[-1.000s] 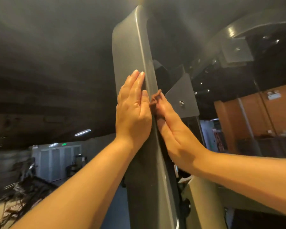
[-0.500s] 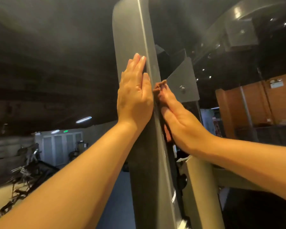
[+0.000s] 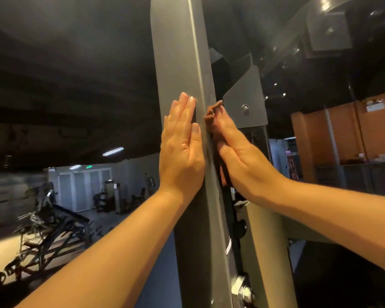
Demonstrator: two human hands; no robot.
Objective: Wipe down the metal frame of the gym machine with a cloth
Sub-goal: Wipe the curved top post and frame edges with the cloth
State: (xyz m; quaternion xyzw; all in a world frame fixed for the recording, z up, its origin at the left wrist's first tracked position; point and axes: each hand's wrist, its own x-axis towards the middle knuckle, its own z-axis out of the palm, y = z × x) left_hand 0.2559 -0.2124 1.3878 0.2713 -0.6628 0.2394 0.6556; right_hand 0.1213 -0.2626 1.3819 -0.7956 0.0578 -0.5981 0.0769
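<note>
Pressure is what I would watch on this stroke. My right hand (image 3: 238, 152) lies flat against the right side face of the grey metal post (image 3: 178, 52), fingers straight and together. The brown cloth (image 3: 210, 117) is sandwiched between palm and metal. A tuft of it pokes out past my fingertips, and another fold hangs below the heel of the hand. Nothing is gripped: only the push of the palm holds the cloth, so I judge that easing off would let it slip or bunch.

To do this well I would press evenly through the whole palm and slide along the post in one long run, so the cloth lies spread rather than rolling up. My fingertips sit just beside the lower corner of the bracket plate (image 3: 251, 85) with its bolt (image 3: 245, 107). I would steer round that edge so the cloth does not snag.

My left hand (image 3: 182, 150) is flat and relaxed on the front face of the post, fingers straight and pointing up, holding nothing, about level with the right. I read it as a brace, giving the right palm something to push against. Both forearms reach up and forward, wrists nearly straight.
</note>
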